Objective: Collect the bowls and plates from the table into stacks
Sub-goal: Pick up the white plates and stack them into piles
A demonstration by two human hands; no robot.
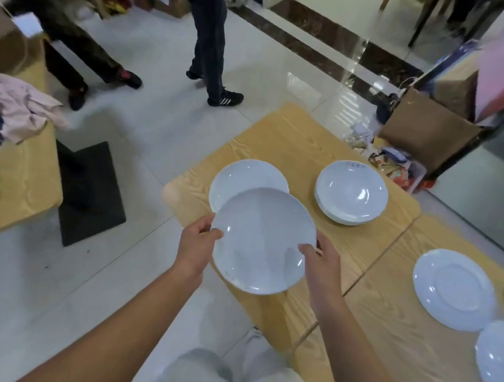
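Wooden tabletop (pixel 298 152) is carrying most of the white dishes while the left hand (pixel 195 249) and right hand (pixel 320 270) are pinching opposite rims of a held plate (pixel 261 240), fingers curled closed on its edge, just above the table's near corner. Behind it, another plate (pixel 239 179) is lying partly covered; a stack of bowls (pixel 351 195) is sitting farther right, and two plates (pixel 454 289) are resting well apart on the adjoining table.
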